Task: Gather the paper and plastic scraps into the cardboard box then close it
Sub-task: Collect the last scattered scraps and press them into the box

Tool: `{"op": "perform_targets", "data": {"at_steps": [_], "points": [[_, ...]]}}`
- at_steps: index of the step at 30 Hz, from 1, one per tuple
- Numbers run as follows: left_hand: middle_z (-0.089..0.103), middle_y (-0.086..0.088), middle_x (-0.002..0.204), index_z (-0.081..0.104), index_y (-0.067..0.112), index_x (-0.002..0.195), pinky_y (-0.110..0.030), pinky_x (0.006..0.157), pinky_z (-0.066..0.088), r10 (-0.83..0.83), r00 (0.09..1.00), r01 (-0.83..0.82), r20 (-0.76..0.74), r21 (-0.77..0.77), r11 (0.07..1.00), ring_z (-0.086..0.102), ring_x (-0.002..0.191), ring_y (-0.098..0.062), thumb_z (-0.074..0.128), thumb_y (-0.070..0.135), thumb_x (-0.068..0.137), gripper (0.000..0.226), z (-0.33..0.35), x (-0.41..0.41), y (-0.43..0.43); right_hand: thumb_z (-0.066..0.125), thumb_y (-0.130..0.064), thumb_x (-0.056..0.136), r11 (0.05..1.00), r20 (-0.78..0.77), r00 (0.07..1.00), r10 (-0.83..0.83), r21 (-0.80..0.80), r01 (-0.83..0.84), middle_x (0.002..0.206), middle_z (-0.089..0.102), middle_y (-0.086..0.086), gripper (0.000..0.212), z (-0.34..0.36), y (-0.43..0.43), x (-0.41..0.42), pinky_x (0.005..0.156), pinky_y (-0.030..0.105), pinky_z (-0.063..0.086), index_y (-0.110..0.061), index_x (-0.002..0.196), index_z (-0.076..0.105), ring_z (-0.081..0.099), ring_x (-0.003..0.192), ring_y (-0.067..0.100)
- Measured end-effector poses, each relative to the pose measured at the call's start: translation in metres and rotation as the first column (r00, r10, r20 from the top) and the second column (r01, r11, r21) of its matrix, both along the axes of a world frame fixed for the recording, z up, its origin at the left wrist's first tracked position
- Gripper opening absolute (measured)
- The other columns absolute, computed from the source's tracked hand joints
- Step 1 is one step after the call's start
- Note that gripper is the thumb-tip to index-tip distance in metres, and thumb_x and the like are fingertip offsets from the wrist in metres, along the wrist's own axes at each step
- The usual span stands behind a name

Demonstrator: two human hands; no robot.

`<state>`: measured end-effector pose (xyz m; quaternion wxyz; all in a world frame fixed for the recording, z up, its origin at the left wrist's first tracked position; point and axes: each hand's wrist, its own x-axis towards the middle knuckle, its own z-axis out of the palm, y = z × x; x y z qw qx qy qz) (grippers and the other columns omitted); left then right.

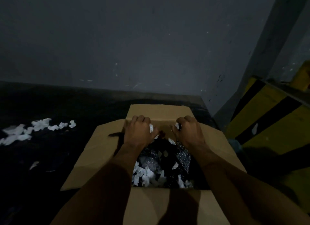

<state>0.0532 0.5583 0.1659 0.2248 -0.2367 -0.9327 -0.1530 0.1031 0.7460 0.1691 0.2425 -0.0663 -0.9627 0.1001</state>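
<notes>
Left hand (139, 130): over the far end of the open box, fingers curled round a crumpled white wad (151, 128), knuckles right up at the fold of the far flap.
Right hand (188, 130): same deal on the other side, fingers curled in, pinching a small white scrap (176, 125). There's something dark tucked next to it, might be a bit of plastic, honestly too dim to call.
Wall (134, 40): plain grey, a bit scuffed, takes up the whole top half.
Floor (50, 104): dark, almost black, meets the wall just behind the box.
Cardboard box (159, 110): sitting on the floor right in front, close to the corner, with both forearms reaching over it. All four flaps are folded outward, so it's wide open.
Striped barrier (268, 117): yellow and black diagonals, just to the right of the box.
Speckled plastic (183, 156): dark crinkly sheets inside the box, mostly middle and right.
Paper bits (146, 175): white torn pieces heaped inside the box along the near-left side, mixed in with the plastic.
Floor pile (25, 132): loose spread of white scraps on the floor, off to the left of the box.
Stray scrap (34, 164): one white piece lying on its own on the floor, nearer than the pile and left of the left flap.
</notes>
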Motion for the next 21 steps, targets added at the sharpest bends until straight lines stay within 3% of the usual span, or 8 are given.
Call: {"op": "perform_targets", "data": {"at_steps": [5,10,17,21], "points": [[0.062,-0.008,0.113,0.062,0.013,0.112,-0.036,0.09,0.04,0.029,0.997,-0.026,0.077,-0.04,0.999,0.049,0.109,-0.026,0.05,0.051,0.088,0.046,-0.015,-0.008,0.013,0.061,-0.034,0.087,1.0,0.044,0.999,-0.024,-0.001,0.024,0.094,0.063,0.013,0.024,-0.016,0.01,-0.01,0.079,0.039,0.047,-0.012,0.092,0.066,0.057,0.088,0.035],[0.057,-0.008,0.118,0.058,0.015,0.116,-0.038,0.088,0.046,0.053,0.98,-0.047,0.191,-0.037,0.998,0.05,0.11,-0.026,0.048,0.054,0.088,0.049,-0.03,-0.017,0.026,0.049,-0.043,0.092,0.999,0.159,0.987,-0.034,-0.011,0.036,0.113,0.059,0.01,0.033,-0.03,0.013,-0.02,0.088,0.039,0.043,-0.017,0.108,0.063,0.053,0.105,0.032],[0.043,-0.007,0.126,0.048,0.02,0.125,-0.043,0.097,0.039,0.033,0.94,-0.038,0.339,0.009,0.999,0.04,0.118,-0.027,0.04,0.057,0.091,0.051,-0.058,-0.022,0.03,0.038,-0.047,0.093,0.996,0.232,0.971,-0.064,-0.048,0.077,0.117,0.056,0.011,0.04,-0.049,0.013,-0.026,0.091,0.042,0.042,-0.019,0.108,0.061,0.047,0.11,0.03],[0.047,-0.009,0.125,0.047,0.017,0.123,-0.04,0.095,0.037,-0.007,0.948,0.012,0.317,-0.013,1.0,0.046,0.114,-0.026,0.037,0.035,0.097,0.033,-0.06,-0.031,0.032,0.049,-0.032,0.089,0.998,0.297,0.954,-0.05,-0.026,0.06,0.129,0.049,0.011,0.04,-0.049,0.017,-0.03,0.095,0.046,0.039,-0.02,0.127,0.047,0.043,0.119,0.033]]}}
